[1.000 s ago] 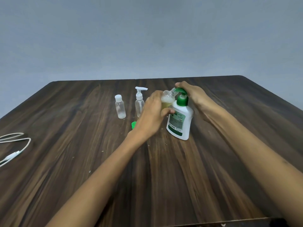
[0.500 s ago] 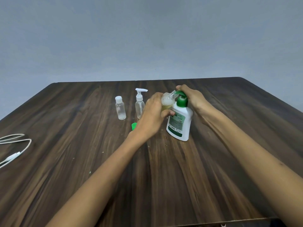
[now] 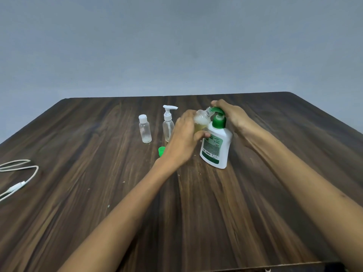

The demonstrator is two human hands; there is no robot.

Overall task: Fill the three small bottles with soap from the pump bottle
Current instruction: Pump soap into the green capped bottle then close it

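Observation:
A white soap pump bottle (image 3: 216, 148) with a green pump head stands on the table, right of centre. My right hand (image 3: 232, 115) lies over the pump head, fingers curled on it. My left hand (image 3: 184, 135) grips a small clear bottle (image 3: 201, 120), tilted with its mouth at the pump spout; yellowish soap and foam show inside. Two other small clear bottles stand to the left: a white-capped one (image 3: 145, 129) and one with a white spray pump (image 3: 168, 124). A green cap (image 3: 161, 150) lies by my left wrist.
The dark wooden table (image 3: 98, 193) fills the lower view, with its far edge at a grey wall. A white cable (image 3: 18, 178) lies at the left edge. Small crumbs dot the wood near my left forearm.
The view has shifted slightly. My hands keep the same hold on the small bottle and the pump head.

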